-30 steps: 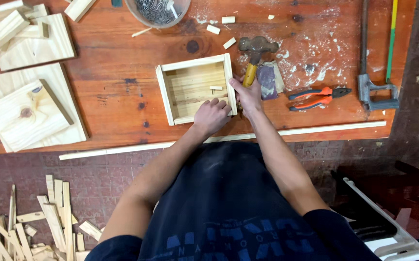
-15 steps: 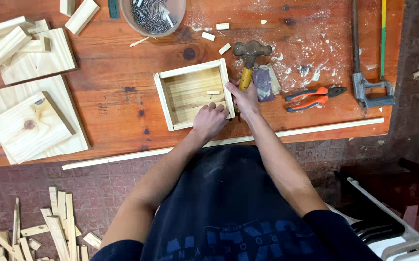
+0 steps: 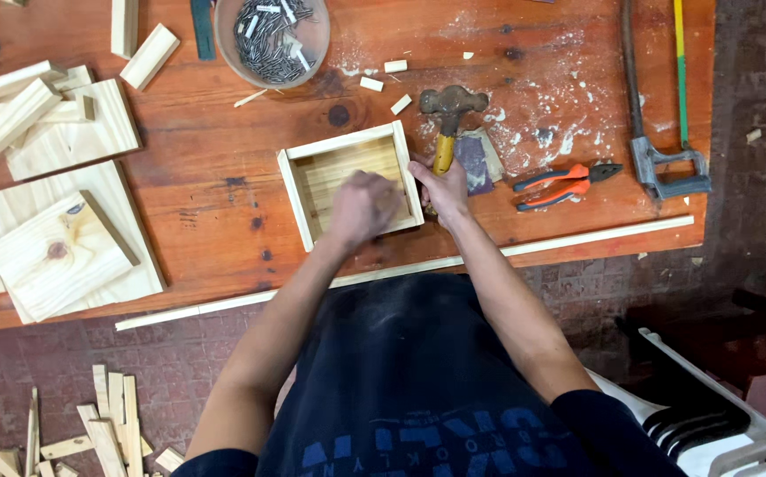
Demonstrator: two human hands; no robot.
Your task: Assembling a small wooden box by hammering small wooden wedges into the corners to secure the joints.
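Hammer in right hand, seemingly gripped.

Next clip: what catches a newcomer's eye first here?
At the middle of the workbench, a small open wooden box sits under the left hand, while the right hand grips a hammer at its right edge. A bowl of nails stands at the top, orange-handled pliers to the right.
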